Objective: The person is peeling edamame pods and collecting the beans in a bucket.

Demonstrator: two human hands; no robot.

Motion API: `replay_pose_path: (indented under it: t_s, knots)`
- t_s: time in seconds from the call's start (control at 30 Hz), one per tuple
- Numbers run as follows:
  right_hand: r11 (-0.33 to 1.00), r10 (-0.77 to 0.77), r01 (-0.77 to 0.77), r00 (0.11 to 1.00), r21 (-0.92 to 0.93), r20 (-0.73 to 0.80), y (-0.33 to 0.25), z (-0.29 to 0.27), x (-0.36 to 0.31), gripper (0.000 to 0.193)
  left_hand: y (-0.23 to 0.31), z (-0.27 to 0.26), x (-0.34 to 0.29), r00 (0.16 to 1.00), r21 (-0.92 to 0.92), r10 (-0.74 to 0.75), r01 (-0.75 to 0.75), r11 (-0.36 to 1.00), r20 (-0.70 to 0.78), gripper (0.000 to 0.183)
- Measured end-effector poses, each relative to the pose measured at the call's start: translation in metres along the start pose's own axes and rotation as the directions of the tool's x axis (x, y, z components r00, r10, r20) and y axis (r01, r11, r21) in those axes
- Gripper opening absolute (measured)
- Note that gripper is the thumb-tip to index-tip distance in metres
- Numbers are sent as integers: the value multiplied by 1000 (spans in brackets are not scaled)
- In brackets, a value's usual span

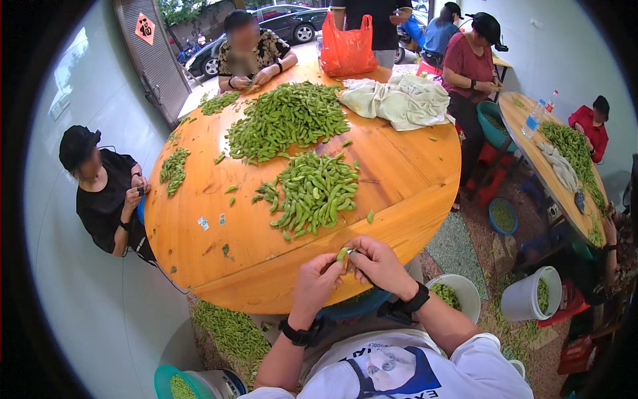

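Observation:
At the near edge of the round wooden table point(425, 189), both my hands are brought close together. My left hand point(320, 282) pinches a green soybean pod point(342, 253) between thumb and fingers. My right hand point(380, 266) is closed beside the pod's end, and a small shiny bit shows at its fingertips, too small to name. Just beyond my hands lies a loose pile of pods point(316, 193). Behind it rises a larger heap of pods point(286, 120).
A red plastic bag point(347, 45) and a crumpled whitish cloth point(399, 100) are on the table's far side. Two people sit around it. White buckets point(458, 292) stand at my right, a green-rimmed bucket point(166, 379) at lower left. Pods cover floor point(229, 329) below. More people work at another table point(531, 143).

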State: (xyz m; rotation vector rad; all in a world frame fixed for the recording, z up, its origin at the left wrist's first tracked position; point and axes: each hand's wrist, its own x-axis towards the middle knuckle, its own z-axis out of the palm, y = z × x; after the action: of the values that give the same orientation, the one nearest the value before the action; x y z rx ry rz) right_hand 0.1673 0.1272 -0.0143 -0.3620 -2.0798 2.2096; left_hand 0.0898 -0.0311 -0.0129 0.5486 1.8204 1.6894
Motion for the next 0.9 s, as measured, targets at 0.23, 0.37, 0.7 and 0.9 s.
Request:
replay_pose_path:
  t_s: [0.23,0.37,0.7,0.9]
  knots:
    - [996,-29,27,999,-86,-24,-6,4,6,20,-11,-7,1,1000,-120,-8,8,993,4,23]
    - [991,-18,14,999,-131,-28,-3,4,9,20,-13,-3,2,998,-222,-50,42,974,-31,19]
    - [980,6,-10,1000,-199,-20,-14,3,6,20,-17,-1,5,996,-140,-25,12,990,-89,14]
    - [952,-27,22,1000,-304,-13,-11,1,6,19,-14,2,6,992,-68,5,-13,998,-124,11]
